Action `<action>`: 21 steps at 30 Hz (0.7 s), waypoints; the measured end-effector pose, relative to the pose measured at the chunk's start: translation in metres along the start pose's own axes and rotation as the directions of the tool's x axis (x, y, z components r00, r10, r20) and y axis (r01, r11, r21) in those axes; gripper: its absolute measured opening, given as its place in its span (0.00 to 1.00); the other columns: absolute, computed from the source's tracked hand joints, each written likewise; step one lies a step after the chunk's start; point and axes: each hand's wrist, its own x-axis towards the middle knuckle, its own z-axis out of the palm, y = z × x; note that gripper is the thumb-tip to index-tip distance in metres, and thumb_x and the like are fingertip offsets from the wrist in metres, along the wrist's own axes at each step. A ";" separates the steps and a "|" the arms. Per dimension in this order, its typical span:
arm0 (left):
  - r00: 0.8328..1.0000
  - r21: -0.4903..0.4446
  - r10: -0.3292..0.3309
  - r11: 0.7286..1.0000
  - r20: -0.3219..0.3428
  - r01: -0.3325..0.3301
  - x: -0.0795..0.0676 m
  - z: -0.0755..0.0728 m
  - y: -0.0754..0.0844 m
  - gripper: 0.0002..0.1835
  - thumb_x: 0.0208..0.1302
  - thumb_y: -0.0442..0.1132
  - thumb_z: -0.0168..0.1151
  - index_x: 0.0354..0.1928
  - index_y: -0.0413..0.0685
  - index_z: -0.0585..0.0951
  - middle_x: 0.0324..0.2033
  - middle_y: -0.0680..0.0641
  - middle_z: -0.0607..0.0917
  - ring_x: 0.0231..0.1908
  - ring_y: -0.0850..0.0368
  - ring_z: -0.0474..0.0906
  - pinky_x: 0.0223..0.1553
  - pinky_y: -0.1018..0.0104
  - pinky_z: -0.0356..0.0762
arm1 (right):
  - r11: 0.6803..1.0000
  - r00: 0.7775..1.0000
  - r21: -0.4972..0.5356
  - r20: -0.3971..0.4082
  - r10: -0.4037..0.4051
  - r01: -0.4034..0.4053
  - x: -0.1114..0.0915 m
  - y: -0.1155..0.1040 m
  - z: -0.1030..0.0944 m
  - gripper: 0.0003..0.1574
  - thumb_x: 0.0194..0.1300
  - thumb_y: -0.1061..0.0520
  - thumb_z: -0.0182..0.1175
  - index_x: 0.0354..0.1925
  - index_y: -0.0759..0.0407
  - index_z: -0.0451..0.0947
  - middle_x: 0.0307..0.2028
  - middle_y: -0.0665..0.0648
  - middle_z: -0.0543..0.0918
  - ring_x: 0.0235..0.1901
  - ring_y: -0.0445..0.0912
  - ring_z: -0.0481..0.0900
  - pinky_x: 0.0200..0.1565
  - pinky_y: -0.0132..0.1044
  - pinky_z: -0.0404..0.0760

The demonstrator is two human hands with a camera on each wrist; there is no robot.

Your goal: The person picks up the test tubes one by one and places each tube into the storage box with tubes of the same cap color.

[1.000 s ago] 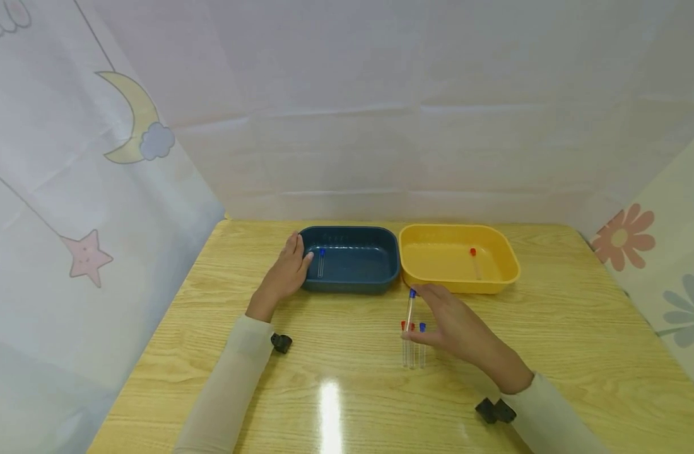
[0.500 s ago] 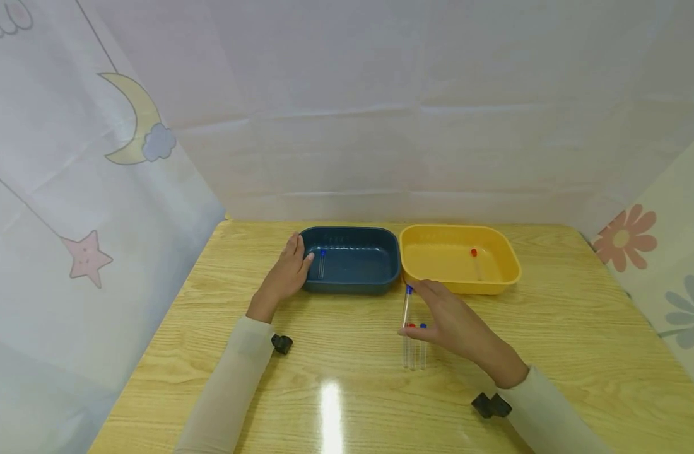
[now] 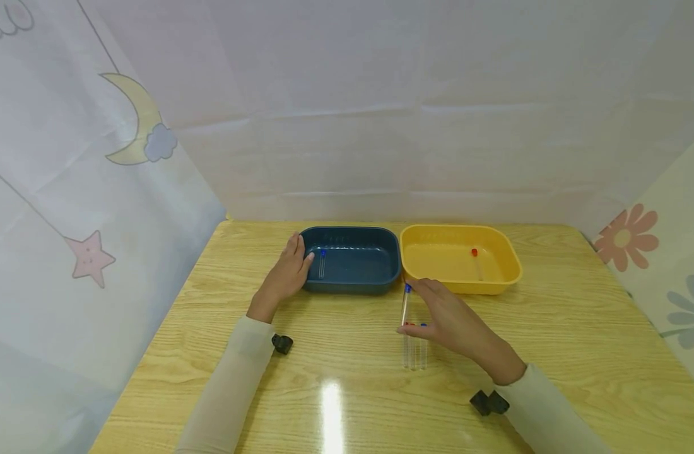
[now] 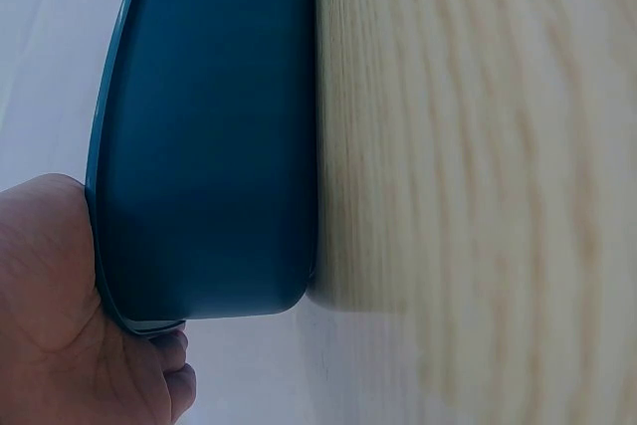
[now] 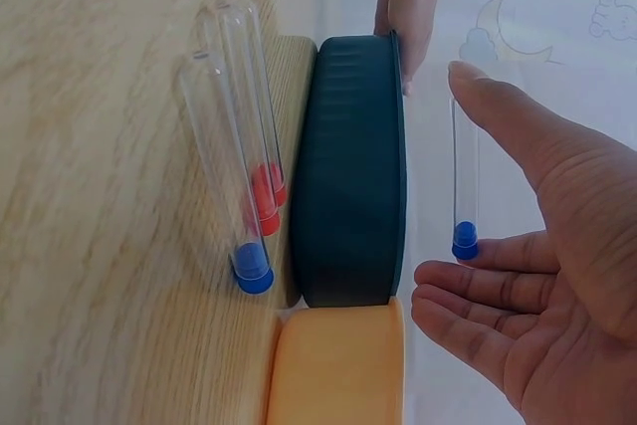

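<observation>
My left hand grips the left end of the dark blue basin, thumb over the rim and fingers outside it. In the left wrist view, fingertips curl past the basin's rim. My right hand holds a blue-capped test tube off the table, between thumb and fingers. The right wrist view shows this tube with its blue cap at the fingers and its other end by the thumb. Below lie two red-capped test tubes and another blue-capped test tube, side by side on the table.
A yellow basin stands against the blue one's right side and contains a red-capped tube. Inside the blue basin lies a blue-capped tube. Behind the wooden table hangs a pale printed cloth.
My right hand has moved slightly left and toward the basins with the blue-capped test tube, which stays in its grip. The left hand keeps its place on the blue basin.
</observation>
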 end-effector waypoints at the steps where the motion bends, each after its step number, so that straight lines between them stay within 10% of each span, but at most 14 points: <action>1: 1.000 0.001 0.001 1.000 -0.001 -0.001 0.000 0.000 0.000 0.37 0.85 0.52 0.30 0.78 0.30 0.37 0.79 0.36 0.32 0.79 0.38 0.32 0.77 0.44 0.39 | 1.000 1.000 -0.002 0.002 -0.001 0.001 0.000 0.000 0.000 0.59 0.52 0.35 0.77 0.70 0.66 0.67 0.62 0.67 0.76 0.61 0.62 0.74 0.59 0.58 0.77; 21: 1.000 -0.001 -0.001 1.000 0.006 0.001 0.000 0.000 0.000 0.37 0.85 0.52 0.29 0.78 0.30 0.37 0.79 0.36 0.32 0.79 0.38 0.33 0.77 0.44 0.39 | 0.999 0.999 -0.001 0.010 -0.032 0.032 0.018 -0.009 -0.004 0.60 0.54 0.34 0.75 0.71 0.67 0.67 0.62 0.67 0.76 0.62 0.61 0.74 0.59 0.56 0.78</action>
